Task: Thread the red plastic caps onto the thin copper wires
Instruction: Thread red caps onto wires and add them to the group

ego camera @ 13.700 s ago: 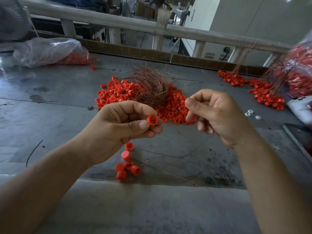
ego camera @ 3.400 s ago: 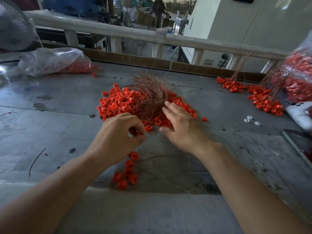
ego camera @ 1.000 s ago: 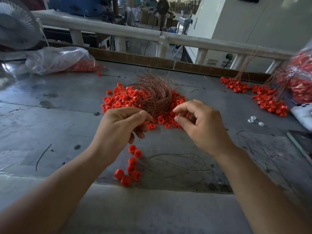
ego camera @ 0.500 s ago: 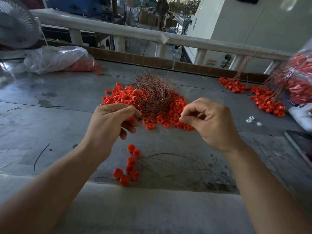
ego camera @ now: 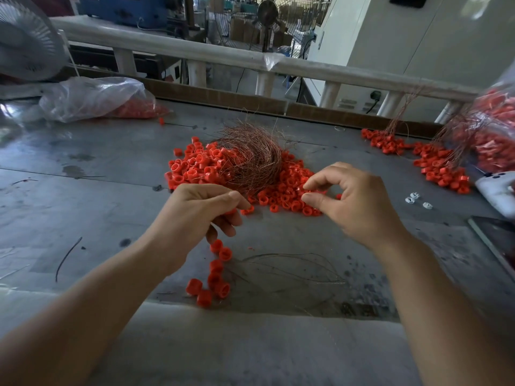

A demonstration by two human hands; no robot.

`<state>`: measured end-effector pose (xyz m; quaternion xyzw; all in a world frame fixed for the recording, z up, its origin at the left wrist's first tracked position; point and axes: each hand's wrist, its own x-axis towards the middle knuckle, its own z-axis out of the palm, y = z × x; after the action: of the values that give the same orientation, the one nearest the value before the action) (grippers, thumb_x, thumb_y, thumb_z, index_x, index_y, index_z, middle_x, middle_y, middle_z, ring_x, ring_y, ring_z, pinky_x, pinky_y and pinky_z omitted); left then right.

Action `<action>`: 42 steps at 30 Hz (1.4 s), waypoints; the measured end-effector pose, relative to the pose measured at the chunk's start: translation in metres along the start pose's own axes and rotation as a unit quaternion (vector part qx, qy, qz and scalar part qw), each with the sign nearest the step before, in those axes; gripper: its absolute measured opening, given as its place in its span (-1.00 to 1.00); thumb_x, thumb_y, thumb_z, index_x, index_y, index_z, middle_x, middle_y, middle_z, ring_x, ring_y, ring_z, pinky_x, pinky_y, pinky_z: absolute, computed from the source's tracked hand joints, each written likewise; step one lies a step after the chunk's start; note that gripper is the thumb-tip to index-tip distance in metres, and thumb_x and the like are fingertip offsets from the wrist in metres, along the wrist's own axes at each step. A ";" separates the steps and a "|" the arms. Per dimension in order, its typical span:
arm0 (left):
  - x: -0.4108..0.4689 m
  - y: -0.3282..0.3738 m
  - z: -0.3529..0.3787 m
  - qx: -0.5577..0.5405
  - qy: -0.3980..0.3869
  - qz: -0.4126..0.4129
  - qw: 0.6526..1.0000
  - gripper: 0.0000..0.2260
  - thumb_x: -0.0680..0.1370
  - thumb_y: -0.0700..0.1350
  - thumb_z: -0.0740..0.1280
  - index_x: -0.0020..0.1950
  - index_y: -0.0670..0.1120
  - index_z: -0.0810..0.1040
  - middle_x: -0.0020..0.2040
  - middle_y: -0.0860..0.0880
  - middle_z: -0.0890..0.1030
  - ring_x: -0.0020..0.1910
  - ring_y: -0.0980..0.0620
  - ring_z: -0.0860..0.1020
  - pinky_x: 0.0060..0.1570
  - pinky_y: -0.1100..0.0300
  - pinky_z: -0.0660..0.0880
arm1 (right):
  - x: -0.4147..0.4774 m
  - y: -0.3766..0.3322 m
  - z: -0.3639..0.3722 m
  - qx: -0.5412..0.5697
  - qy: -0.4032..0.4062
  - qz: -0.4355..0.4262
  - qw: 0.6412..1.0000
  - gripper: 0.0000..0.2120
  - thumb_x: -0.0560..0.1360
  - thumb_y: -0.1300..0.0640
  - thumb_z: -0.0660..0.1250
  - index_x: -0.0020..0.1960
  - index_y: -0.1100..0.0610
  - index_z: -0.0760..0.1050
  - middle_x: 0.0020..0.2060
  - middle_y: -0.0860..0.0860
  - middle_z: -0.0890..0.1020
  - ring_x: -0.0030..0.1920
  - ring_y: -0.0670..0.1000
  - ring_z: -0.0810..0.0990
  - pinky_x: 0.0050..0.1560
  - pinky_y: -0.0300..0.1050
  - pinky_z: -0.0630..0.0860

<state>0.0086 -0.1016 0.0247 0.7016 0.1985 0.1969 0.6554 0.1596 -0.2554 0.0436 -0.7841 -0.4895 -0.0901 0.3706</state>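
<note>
Below my left hand [ego camera: 195, 218], pinched at its top, hangs a strand of threaded red plastic ring caps [ego camera: 216, 270]. My right hand [ego camera: 354, 207] has thumb and forefinger parted; whether they hold wire, I cannot tell. Beyond them lie loose red caps [ego camera: 289, 178], likely light and slick, and thin copper wires [ego camera: 250, 160], probably springy: grip near a tip.

Grey table [ego camera: 83, 162] was stained. White fan [ego camera: 25, 48] stood at 10 o'clock, clear plastic bag [ego camera: 83, 97] lay beside it. White railing [ego camera: 223, 55] ran across 12 o'clock, pedestal fan [ego camera: 267, 12] behind. Small white pieces [ego camera: 415, 197] lay at 3 o'clock, dark flat panel [ego camera: 496, 240] at 4.
</note>
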 end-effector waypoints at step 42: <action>-0.004 -0.004 0.011 -0.029 -0.015 0.152 0.988 -0.75 0.13 -0.05 0.45 -0.22 -0.03 0.64 -0.28 -0.06 0.68 -0.31 0.02 0.64 -0.28 0.27 0.57 | -0.015 -0.032 0.024 0.059 0.068 -0.114 0.989 -0.90 0.41 0.27 0.35 -0.12 0.19 0.62 -0.24 0.03 0.57 -0.21 -0.10 0.48 -0.23 -0.40 0.39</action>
<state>0.0106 -0.1126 0.0204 0.7072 0.0735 0.2894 0.6409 0.1202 -0.2415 0.0350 -0.6918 -0.5541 -0.1562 0.4358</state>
